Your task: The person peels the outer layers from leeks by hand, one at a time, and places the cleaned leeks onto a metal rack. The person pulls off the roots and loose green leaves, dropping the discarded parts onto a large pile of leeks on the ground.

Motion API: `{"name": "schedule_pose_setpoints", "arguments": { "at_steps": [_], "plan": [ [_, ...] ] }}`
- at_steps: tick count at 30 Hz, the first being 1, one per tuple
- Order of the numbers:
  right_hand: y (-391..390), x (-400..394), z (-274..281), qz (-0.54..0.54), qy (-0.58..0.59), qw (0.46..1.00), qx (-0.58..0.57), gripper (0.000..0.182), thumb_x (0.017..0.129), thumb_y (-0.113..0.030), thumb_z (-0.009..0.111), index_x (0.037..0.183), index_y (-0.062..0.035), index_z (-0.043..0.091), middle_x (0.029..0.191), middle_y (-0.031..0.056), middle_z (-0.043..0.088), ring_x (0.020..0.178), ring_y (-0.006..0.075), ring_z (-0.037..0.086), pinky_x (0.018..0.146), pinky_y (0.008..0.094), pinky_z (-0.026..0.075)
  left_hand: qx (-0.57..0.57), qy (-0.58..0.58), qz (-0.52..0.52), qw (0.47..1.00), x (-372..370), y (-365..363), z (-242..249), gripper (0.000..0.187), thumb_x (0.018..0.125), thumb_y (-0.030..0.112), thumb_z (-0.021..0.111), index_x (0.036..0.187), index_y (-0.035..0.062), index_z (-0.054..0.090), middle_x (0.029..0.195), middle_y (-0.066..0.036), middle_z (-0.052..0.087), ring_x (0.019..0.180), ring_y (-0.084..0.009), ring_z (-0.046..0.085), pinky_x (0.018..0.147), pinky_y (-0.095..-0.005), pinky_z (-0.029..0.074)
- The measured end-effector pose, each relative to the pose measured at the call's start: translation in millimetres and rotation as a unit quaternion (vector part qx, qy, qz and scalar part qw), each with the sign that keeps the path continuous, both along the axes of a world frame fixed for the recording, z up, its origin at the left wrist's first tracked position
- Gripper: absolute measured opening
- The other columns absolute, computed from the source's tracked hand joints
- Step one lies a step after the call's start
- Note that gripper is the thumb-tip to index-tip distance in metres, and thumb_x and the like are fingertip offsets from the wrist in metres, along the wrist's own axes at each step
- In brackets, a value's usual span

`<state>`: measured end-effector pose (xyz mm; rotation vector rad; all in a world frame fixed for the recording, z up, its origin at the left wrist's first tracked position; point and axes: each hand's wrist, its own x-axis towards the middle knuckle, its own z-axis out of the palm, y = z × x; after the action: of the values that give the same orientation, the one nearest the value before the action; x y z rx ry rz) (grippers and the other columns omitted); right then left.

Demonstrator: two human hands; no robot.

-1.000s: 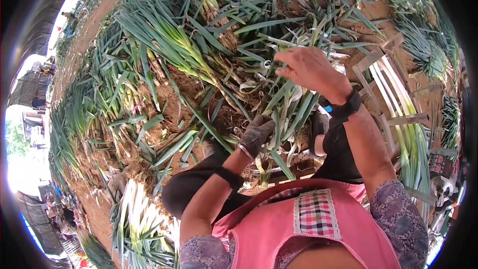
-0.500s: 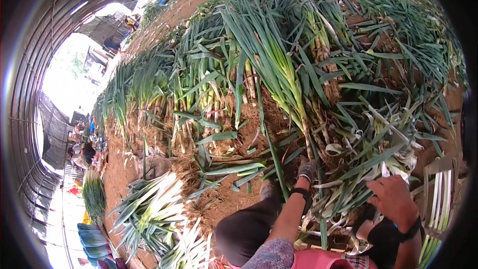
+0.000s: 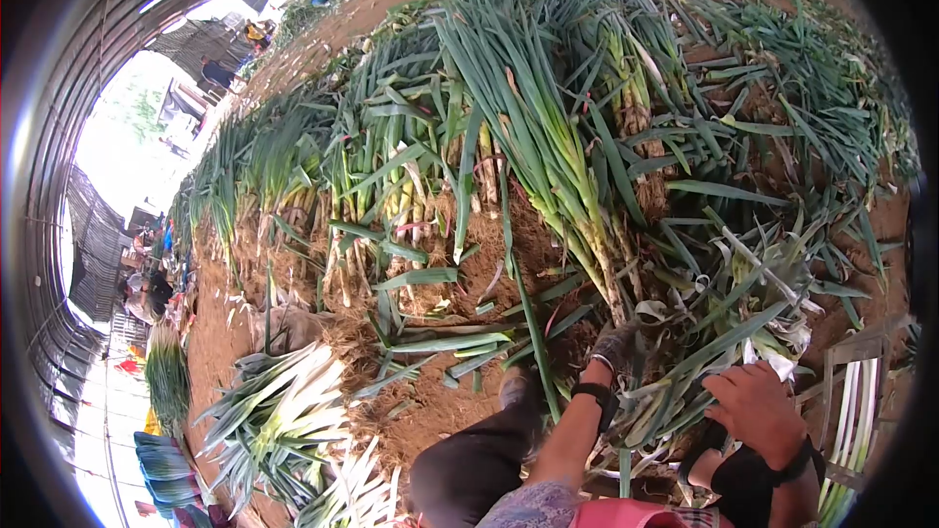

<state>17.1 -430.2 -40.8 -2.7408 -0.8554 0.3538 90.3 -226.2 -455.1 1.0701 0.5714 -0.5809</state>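
Note:
My left hand (image 3: pixel 614 346), in a dark glove, closes around the root end of long green onions (image 3: pixel 548 127), whose leaves stretch up and away over the pile. A black band circles that wrist. My right hand (image 3: pixel 763 409) is bare, with a dark band at the wrist, and hangs over my knee beside loose leaves. Its fingers are bent; whether they hold anything is hidden. Trimmed leaves (image 3: pixel 724 332) lie between and beyond both hands.
Peeled white-stemmed onions (image 3: pixel 284 420) lie on the soil at the lower left. More onions stand in a rack (image 3: pixel 851 420) at the right. An upright bundle (image 3: pixel 166 376) is at the far left. Several people are in the distance under the arched roof.
The view has shifted slightly. My left hand and the root ends it grips have moved a little right and down. My right hand has moved slightly left and down.

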Motion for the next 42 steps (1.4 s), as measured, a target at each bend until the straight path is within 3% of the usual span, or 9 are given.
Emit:
{"name": "schedule_pose_setpoints", "arguments": {
  "at_steps": [7,16,20,24,27,32,38,41,42],
  "plan": [
    [4,-10,-1,0.042,-0.052,0.998,-0.001,0.028,0.070,-0.026,0.068,0.089,-0.0105,0.055,0.077,0.0060,0.058,0.078,0.0260,0.058,0.070,0.0387,0.042,-0.157,0.097,0.086,0.979,-13,0,276,0.026,0.087,0.032,0.053,0.101,0.0099,0.051,0.072,-0.010,0.057,0.063,-0.0263,0.055,0.056,-0.0400,0.045],
    [7,-7,19,-0.017,-0.128,0.979,0.158,0.020,0.074,-0.020,0.063,0.088,-0.0068,0.058,0.073,0.0146,0.059,0.072,0.0348,0.058,0.061,0.0432,0.045,-0.049,-0.341,0.156,0.926,-83,23,473,0.024,0.083,0.024,0.058,0.097,0.0048,0.053,0.078,-0.001,0.054,0.063,-0.0125,0.052,0.055,-0.0256,0.043],
    [30,19,-20,-0.146,-0.052,0.897,0.413,0.027,0.089,-0.029,0.052,0.094,-0.0027,0.058,0.075,0.0145,0.057,0.069,0.0288,0.057,0.061,0.0349,0.044,-0.024,-0.316,0.027,0.948,-143,18,486,0.024,0.083,0.022,0.059,0.099,0.0044,0.053,0.078,0.000,0.053,0.067,-0.0107,0.051,0.059,-0.0243,0.043],
    [55,12,-16,-0.089,0.316,0.612,0.719,0.042,0.095,-0.038,0.041,0.113,-0.0003,0.046,0.095,0.0078,0.053,0.080,0.0171,0.057,0.061,0.0339,0.049,0.093,-0.302,-0.083,0.945,-193,-7,474,0.025,0.082,0.019,0.061,0.100,0.0043,0.052,0.077,0.001,0.053,0.068,-0.0089,0.050,0.060,-0.0231,0.043],
    [70,28,-39,-0.265,0.483,0.495,0.671,0.034,0.094,-0.026,0.046,0.108,0.0047,0.043,0.089,0.0108,0.052,0.072,0.0193,0.057,0.056,0.0333,0.051,0.227,-0.310,-0.152,0.911,-212,-20,473,0.024,0.079,0.016,0.065,0.095,0.0053,0.050,0.075,0.000,0.052,0.064,-0.0073,0.049,0.054,-0.0227,0.041],
    [78,70,-122,-0.138,0.457,0.467,0.745,0.020,0.088,-0.007,0.052,0.104,0.0025,0.044,0.085,0.0128,0.056,0.073,0.0219,0.060,0.057,0.0351,0.052,0.399,-0.465,-0.219,0.759,-212,-21,449,0.034,0.073,0.017,0.072,0.081,0.0076,0.040,0.063,0.001,0.045,0.052,-0.0099,0.045,0.046,-0.0279,0.038],
    [53,36,-4,-0.026,0.402,0.413,0.817,0.041,0.088,-0.002,0.050,0.125,-0.0041,0.034,0.103,0.0135,0.052,0.082,0.0200,0.058,0.070,0.0354,0.052,0.519,-0.514,-0.217,0.648,-208,-29,424,0.046,0.067,0.025,0.075,0.090,0.0072,0.039,0.065,-0.006,0.051,0.052,-0.0242,0.053,0.048,-0.0387,0.042],
    [46,36,13,-0.005,0.223,0.663,0.714,0.054,0.088,-0.002,0.050,0.136,-0.0078,0.027,0.112,0.0090,0.048,0.097,0.0202,0.054,0.080,0.0341,0.050,0.457,-0.576,-0.333,0.590,-181,1,326,0.058,0.069,0.033,0.074,0.108,0.0076,0.041,0.070,-0.008,0.056,0.062,-0.0249,0.058,0.055,-0.0378,0.045],
    [46,35,17,-0.044,0.353,0.566,0.744,0.058,0.087,-0.002,0.050,0.138,-0.0086,0.025,0.114,0.0077,0.048,0.100,0.0203,0.053,0.082,0.0338,0.049,0.426,-0.548,-0.354,0.627,-170,9,339,0.057,0.071,0.032,0.072,0.112,0.0076,0.041,0.073,-0.007,0.057,0.065,-0.0227,0.058,0.057,-0.0354,0.045]
  ]
}}
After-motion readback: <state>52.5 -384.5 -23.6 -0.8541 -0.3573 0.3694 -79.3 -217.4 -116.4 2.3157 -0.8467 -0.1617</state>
